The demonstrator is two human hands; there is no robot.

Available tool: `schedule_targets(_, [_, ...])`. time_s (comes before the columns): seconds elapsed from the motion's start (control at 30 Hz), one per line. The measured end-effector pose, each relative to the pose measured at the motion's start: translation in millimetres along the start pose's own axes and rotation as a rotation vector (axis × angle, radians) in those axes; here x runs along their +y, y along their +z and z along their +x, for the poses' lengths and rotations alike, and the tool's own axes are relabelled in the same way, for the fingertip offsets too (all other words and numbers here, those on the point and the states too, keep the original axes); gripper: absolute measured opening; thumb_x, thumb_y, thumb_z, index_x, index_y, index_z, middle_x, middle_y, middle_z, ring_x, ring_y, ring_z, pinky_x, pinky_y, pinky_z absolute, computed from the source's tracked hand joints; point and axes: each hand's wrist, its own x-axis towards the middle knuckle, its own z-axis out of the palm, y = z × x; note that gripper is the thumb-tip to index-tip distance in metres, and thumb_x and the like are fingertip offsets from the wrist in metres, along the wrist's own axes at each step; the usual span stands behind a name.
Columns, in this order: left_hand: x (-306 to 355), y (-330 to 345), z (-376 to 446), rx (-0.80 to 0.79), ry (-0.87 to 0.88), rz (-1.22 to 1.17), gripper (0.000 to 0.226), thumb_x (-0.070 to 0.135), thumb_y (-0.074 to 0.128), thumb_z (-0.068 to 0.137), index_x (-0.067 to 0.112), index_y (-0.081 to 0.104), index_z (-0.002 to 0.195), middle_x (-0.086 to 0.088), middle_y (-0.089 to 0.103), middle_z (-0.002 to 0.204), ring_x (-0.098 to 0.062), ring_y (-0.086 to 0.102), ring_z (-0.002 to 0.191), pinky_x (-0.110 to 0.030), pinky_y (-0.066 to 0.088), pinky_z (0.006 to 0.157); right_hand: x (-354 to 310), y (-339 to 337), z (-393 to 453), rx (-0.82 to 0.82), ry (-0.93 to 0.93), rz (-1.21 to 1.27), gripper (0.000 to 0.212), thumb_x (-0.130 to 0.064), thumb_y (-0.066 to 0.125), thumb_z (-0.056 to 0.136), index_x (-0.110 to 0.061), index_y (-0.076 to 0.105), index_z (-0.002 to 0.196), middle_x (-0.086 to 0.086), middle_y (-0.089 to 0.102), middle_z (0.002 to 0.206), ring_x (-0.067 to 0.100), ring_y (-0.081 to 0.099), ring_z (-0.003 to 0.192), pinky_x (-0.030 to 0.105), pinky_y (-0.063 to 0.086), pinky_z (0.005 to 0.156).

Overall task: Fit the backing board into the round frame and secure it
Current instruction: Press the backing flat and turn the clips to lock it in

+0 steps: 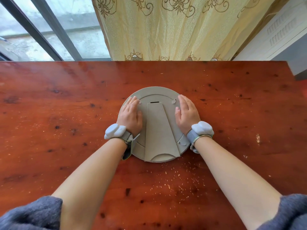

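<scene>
My left hand [131,117] and right hand [186,113] lie flat, fingers spread — grasping nothing — pressing the backing board [157,130] inside the round frame [154,90].

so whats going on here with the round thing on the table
A person is pressing both palms flat on the back of a round frame lying face down on a wooden table. The left hand and right hand sit either side of the folded-flat stand on the backing board. The board appears seated in the frame. One turn clip shows near the top right, another lower right; whether they are fastened is hard to tell.
</scene>
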Motion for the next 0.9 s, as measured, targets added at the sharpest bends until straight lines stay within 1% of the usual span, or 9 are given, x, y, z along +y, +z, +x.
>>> schedule_targets(0.1, [-4,-16,3,-0.098,-0.134,-0.045,0.061,0.022,0.031,0.082,-0.002,0.041,0.138,-0.017,0.032,0.153,-0.030,0.020,0.146,-0.035,0.015,0.120,6,-14,-10,-0.066,0.016,0.127,0.052,-0.024,0.035,0.080,0.014,0.064,0.101,0.033,0.066,0.108,0.048,0.059,0.108,0.037,0.043,0.098])
schedule_targets(0.2, [-22,-21,-1,-0.266,-0.122,0.111,0.051,0.020,0.033,0.098,0.008,0.024,0.148,-0.009,0.013,0.160,-0.024,0.009,0.149,-0.037,0.008,0.121,15,-29,-32,-0.156,-0.111,0.028,0.050,-0.031,0.043,0.075,0.011,0.069,0.087,0.032,0.068,0.100,0.049,0.060,0.104,0.056,0.043,0.093])
schedule_targets(0.23, [-26,-18,-5,-0.278,-0.113,0.133,0.052,0.021,0.032,0.099,0.010,0.021,0.149,-0.008,0.010,0.160,-0.022,0.008,0.149,-0.037,0.008,0.121,20,-31,-44,-0.171,-0.125,-0.001,0.050,-0.033,0.047,0.073,0.010,0.069,0.084,0.032,0.068,0.097,0.049,0.060,0.102,0.057,0.044,0.092])
schedule_targets(0.3, [-31,-18,-8,-0.237,-0.089,0.144,0.057,0.028,0.027,0.095,0.010,0.020,0.149,-0.007,0.009,0.161,-0.020,0.009,0.149,-0.037,0.007,0.121,25,-35,-66,-0.200,-0.075,0.018,0.052,-0.039,0.051,0.069,0.008,0.069,0.087,0.031,0.064,0.099,0.048,0.059,0.102,0.044,0.046,0.096])
schedule_targets(0.37, [-32,-17,-9,-0.215,-0.081,0.150,0.055,0.026,0.030,0.097,0.012,0.019,0.149,-0.005,0.009,0.161,-0.017,0.011,0.149,-0.036,0.006,0.121,24,-36,-85,-0.201,0.015,0.077,0.055,-0.040,0.056,0.068,0.006,0.067,0.096,0.029,0.059,0.110,0.043,0.055,0.108,0.032,0.039,0.098])
schedule_targets(0.43, [-35,-16,-9,-0.217,-0.085,0.160,0.053,0.022,0.034,0.099,0.013,0.018,0.150,-0.003,0.008,0.161,-0.015,0.011,0.149,-0.035,0.005,0.121,18,-37,-92,-0.220,0.108,0.134,0.051,-0.033,0.064,0.067,0.004,0.066,0.103,0.025,0.055,0.119,0.037,0.052,0.114,0.027,0.033,0.099])
schedule_targets(0.57, [-33,-16,-9,-0.213,-0.065,0.177,0.055,0.026,0.031,0.098,0.014,0.017,0.150,-0.001,0.008,0.161,-0.013,0.011,0.148,-0.034,0.005,0.121,14,-39,-87,-0.152,0.193,0.173,0.038,-0.014,0.077,0.069,0.005,0.066,0.101,0.024,0.055,0.118,0.034,0.051,0.114,0.014,0.027,0.094])
schedule_targets(0.8, [-34,-16,-9,-0.200,-0.073,0.168,0.054,0.022,0.034,0.099,0.015,0.017,0.150,-0.001,0.008,0.161,-0.013,0.012,0.148,-0.035,0.004,0.122,16,-44,-83,-0.191,0.159,0.107,0.030,-0.003,0.075,0.073,0.005,0.067,0.101,0.024,0.057,0.118,0.035,0.053,0.114,0.022,0.029,0.094])
schedule_targets(0.9, [-35,-16,-9,-0.204,-0.069,0.170,0.054,0.022,0.033,0.099,0.016,0.017,0.150,0.000,0.008,0.161,-0.013,0.012,0.148,-0.034,0.004,0.122,11,-45,-81,-0.200,0.189,0.088,0.030,-0.005,0.074,0.074,0.003,0.067,0.101,0.021,0.057,0.119,0.031,0.052,0.115,0.017,0.027,0.089])
